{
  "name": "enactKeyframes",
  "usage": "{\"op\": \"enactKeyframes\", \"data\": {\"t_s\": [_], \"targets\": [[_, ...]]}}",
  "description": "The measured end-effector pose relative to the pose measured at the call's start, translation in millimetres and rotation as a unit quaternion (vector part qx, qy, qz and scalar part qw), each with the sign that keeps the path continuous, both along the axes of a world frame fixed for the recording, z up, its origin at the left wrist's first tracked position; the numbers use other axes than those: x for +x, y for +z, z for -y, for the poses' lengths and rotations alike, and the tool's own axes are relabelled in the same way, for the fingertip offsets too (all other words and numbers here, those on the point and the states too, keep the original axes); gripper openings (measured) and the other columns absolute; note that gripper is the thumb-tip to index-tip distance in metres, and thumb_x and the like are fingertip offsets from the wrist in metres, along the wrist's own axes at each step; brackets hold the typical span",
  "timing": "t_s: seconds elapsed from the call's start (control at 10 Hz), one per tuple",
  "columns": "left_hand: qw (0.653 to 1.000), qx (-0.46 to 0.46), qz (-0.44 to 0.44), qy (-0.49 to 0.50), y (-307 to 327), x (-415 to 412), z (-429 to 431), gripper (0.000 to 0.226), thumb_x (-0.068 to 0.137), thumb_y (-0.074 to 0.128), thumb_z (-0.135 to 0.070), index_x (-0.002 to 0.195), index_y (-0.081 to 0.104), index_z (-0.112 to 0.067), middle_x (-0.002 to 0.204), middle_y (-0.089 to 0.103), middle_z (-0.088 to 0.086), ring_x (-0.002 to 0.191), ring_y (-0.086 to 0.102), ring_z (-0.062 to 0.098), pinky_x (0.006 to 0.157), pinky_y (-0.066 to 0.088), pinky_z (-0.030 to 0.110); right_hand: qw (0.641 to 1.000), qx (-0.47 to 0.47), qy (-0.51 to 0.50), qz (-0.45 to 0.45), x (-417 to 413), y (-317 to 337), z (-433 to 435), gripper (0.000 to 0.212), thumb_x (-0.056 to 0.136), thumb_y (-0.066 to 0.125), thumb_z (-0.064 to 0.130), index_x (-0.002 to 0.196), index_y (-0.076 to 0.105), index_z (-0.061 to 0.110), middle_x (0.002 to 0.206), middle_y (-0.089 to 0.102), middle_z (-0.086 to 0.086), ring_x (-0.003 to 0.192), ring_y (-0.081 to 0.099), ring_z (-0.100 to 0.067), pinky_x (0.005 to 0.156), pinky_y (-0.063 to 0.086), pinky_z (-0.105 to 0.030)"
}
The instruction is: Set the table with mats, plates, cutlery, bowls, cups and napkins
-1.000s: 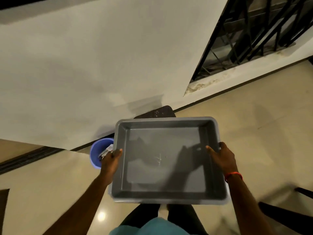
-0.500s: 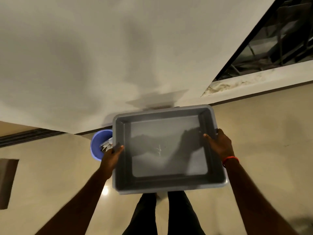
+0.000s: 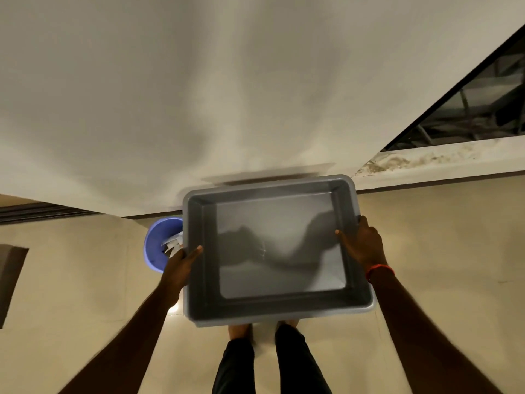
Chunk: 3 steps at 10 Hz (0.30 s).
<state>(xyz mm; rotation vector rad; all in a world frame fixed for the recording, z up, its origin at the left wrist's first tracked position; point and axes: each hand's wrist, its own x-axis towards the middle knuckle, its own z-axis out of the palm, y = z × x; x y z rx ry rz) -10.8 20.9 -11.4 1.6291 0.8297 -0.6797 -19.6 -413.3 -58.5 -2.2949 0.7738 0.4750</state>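
The left hand (image 3: 179, 265) and right hand (image 3: 363, 247) grip the grey tub's (image 3: 284, 309) side rims; a blue wastebasket (image 3: 157, 245) stands just left, partly hidden.

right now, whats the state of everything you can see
grey tub: empty, held off the floor by both hands
left hand: grips the tub's left rim, thumb inside
right hand: grips the tub's right rim, thumb inside
blue bin: on the floor, open, paper scraps inside, partly hidden by tub
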Motion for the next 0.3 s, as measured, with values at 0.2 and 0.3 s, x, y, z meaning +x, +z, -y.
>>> {"op": "enactKeyframes", "data": {"t_s": [0.2, 0.3], "targets": [[0.998, -0.007, 0.037, -0.056, 6.1, 0.1, 1.0, 0.05, 0.095, 0.066, -0.039, 0.137, 0.05, -0.016, 0.121, 0.068, 0.009, 0.116, 0.066, 0.033, 0.084, 0.057, 0.038, 0.999, -0.027, 0.04, -0.002, 1.9, 9.1, 1.4, 0.068, 0.085, 0.075, 0.043, 0.134, 0.041, 0.009, 0.114, 0.066, -0.022, 0.102, 0.065, -0.046, 0.088, 0.056, -0.059], [0.987, 0.065, 0.097, -0.108, 0.3, 2.9, 1.4, 0.098, 0.072, 0.074, -0.076, 0.146, 0.042, -0.02, 0.139, 0.059, 0.008, 0.132, 0.056, 0.032, 0.108, 0.048, 0.056, 0.987, -0.138, 0.08, -0.018, -1.3, 27.2, -9.0, 0.079, 0.085, 0.072, 0.048, 0.145, 0.032, 0.015, 0.125, 0.06, -0.02, 0.114, 0.058, -0.045, 0.097, 0.047, -0.059]]}}
